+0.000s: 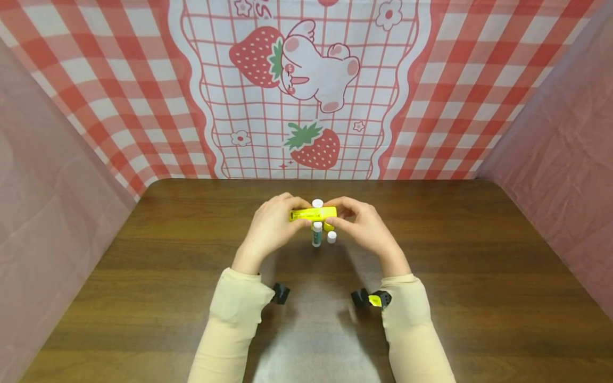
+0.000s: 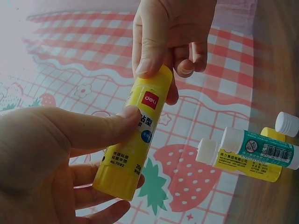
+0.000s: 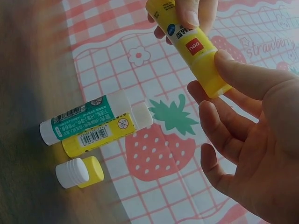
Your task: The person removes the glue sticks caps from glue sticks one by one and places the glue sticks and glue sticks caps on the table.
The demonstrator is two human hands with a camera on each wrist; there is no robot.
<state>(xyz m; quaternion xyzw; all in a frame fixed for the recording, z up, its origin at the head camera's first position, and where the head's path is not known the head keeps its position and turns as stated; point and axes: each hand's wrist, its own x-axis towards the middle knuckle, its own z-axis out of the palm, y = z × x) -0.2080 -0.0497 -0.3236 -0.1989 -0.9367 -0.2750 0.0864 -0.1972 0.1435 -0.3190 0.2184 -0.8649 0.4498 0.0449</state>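
Observation:
Both hands hold a yellow glue stick point(image 1: 313, 214) sideways above the table. My left hand point(image 1: 273, 222) grips its body between thumb and fingers, the label facing out in the left wrist view. At the other end, my right hand point(image 1: 366, 226) pinches the yellow cap point(image 3: 209, 77) of that stick. Below stand two more glue sticks: a green-and-white glue stick point(image 1: 317, 235) in front and a second yellow glue stick point(image 3: 100, 135) behind it, its white top uncovered. Beside them sit a loose white cap point(image 1: 332, 237) and a loose yellow cap point(image 3: 94, 170).
The brown wooden table point(image 1: 158, 298) reaches back to a red-checked strawberry cloth point(image 1: 306, 154) hanging behind it. Pink cloth walls point(image 1: 551, 159) rise on both sides. Black wrist cameras point(image 1: 280, 293) project from the inner sides of the cream sleeves point(image 1: 230, 324).

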